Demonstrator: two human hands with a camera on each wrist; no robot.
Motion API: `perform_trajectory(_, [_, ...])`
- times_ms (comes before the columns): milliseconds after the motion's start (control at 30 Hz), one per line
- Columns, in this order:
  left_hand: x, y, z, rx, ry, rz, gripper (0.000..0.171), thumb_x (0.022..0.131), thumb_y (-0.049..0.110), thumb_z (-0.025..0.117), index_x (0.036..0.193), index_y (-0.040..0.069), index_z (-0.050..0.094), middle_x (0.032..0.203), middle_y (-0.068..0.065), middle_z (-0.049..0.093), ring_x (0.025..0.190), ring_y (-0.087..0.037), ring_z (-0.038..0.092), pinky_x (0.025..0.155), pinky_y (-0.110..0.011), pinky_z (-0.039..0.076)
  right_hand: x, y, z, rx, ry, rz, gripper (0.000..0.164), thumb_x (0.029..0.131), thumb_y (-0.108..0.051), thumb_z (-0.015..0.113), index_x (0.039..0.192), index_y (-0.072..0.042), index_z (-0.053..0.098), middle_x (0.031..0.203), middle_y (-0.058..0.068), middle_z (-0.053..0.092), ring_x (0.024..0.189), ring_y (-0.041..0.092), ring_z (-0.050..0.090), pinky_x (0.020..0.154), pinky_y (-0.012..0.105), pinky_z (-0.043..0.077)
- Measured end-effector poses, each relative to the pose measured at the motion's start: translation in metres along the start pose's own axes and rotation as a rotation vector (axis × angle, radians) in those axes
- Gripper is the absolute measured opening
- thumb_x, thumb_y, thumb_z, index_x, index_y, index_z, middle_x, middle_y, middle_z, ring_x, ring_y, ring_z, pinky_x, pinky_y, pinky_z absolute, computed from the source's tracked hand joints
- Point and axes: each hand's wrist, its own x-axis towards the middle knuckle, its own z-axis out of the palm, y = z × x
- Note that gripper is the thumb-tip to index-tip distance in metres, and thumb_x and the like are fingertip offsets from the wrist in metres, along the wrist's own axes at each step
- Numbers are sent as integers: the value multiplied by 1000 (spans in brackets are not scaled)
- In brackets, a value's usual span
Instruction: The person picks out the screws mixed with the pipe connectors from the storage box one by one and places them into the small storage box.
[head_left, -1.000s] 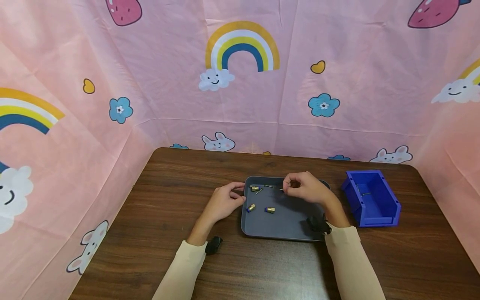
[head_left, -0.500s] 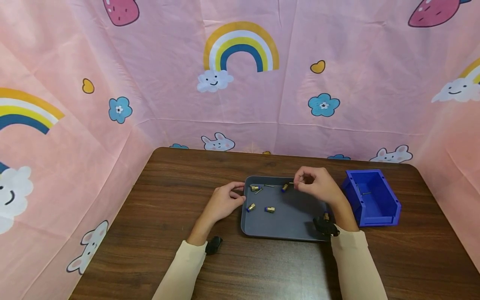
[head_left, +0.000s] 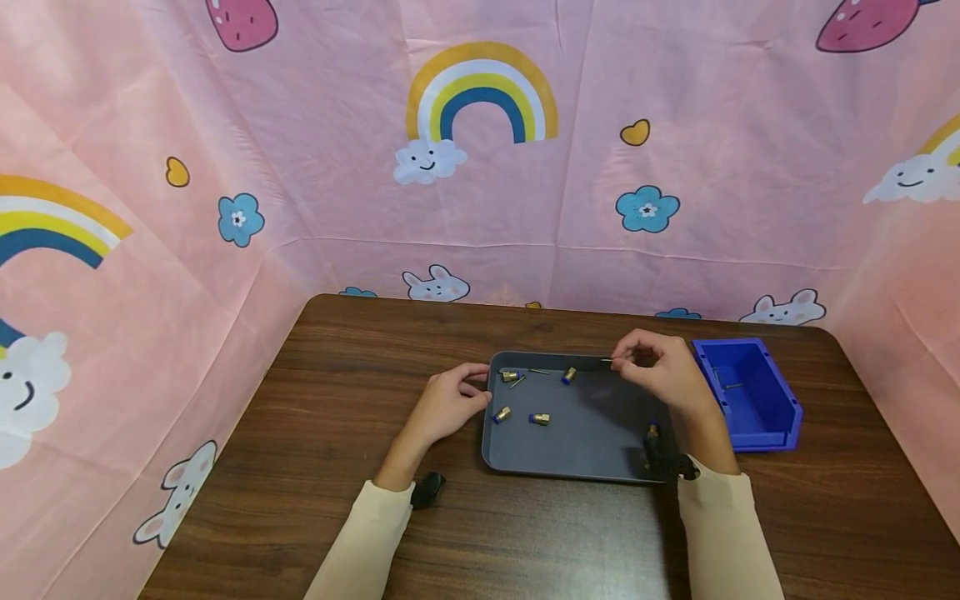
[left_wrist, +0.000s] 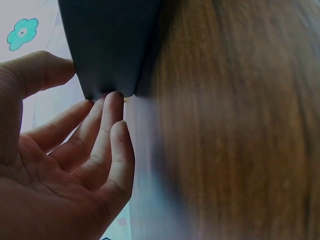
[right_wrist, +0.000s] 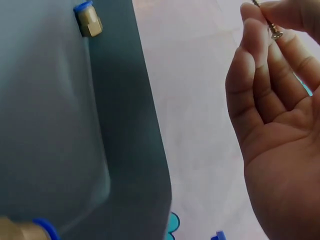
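gray tray holds fittings, screws; blue bin, more screws; right hand pinches one screw; relaxed left hand touches tray.

Left grip relaxed, fingers gently bent; right grip pinching, exact finger contact unclear.

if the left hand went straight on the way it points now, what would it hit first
The dark grey rectangular tray: the left hand seems to touch its left edge, though exact contact is hard to judge.
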Motion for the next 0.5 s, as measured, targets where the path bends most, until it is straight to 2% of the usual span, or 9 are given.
perform_trajectory(200, [0,-2,0,-1,2,0,43,99,10,78,141,5,73,131,-11,77,98,-19,79,86,-46,63,-8,0,-11,-4,43,9,15,94,13,74,100,0,76,88,12,75,75,12,66,66,22,54])
perform_trajectory(500, [0,-2,1,0,1,2,43,99,11,78,142,4,72,132,-11,76,98,-19,79,86,-46,63,-19,-3,-29,-72,120,33,15,94,12,77,104,1,77,90,7,73,72,12,62,62,20,52])
